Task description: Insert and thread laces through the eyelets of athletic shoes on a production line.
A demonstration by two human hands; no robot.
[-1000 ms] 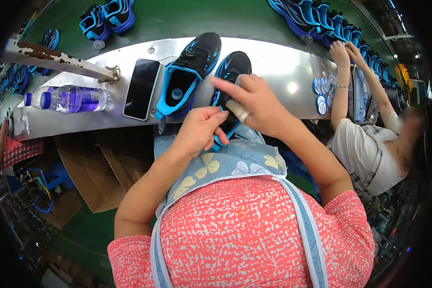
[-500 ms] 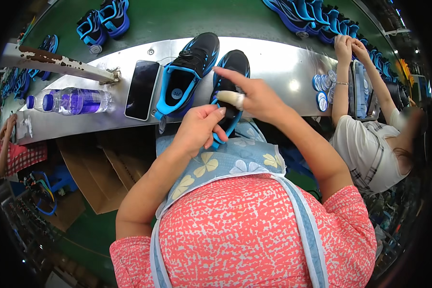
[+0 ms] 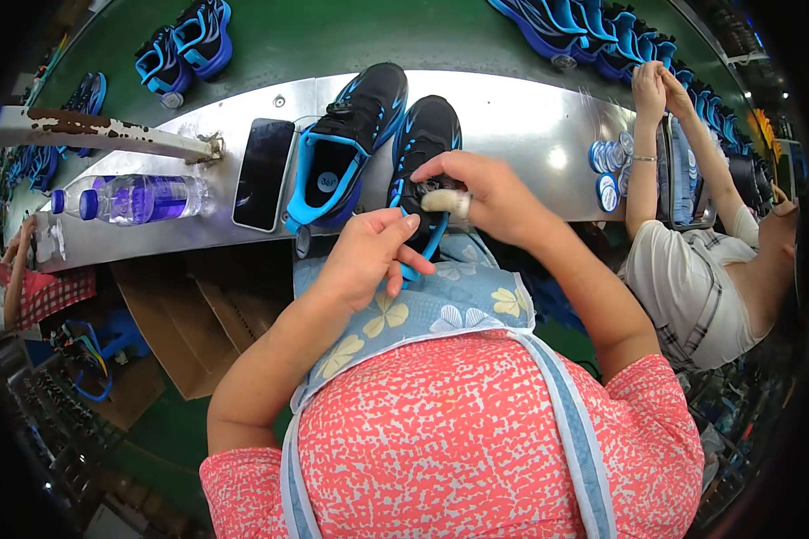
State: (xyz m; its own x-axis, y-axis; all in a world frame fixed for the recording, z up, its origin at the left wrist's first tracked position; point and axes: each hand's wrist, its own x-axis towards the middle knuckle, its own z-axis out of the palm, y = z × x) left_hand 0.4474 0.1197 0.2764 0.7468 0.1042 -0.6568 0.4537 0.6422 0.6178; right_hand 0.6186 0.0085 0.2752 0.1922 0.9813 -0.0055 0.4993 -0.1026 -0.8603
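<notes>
Two black sneakers with bright blue trim stand side by side before me, toes pointing away. The left sneaker shows its blue-lined collar and a round mark on the insole. Over the opening of the right sneaker both my hands are at work. My right hand curls its forefinger and its thumb, which wears a whitish finger cover, around dark material at the lacing. Closer to me, my left hand pinches thumb and forefinger beside the collar, its other fingers partly bent. What that pinch holds is hidden.
Left of the shoes lie a dark-screened phone and two bottles of purple-labelled drink. A chipped metal bar juts over the bench. At right, a co-worker sits near round stickers and a shoe row. A cardboard box stands below.
My right forefinger, stretched out over the shoe before, has curled back onto the lacing. My left hand has shifted slightly toward me. The shoe pair at far left has moved a little leftward.
</notes>
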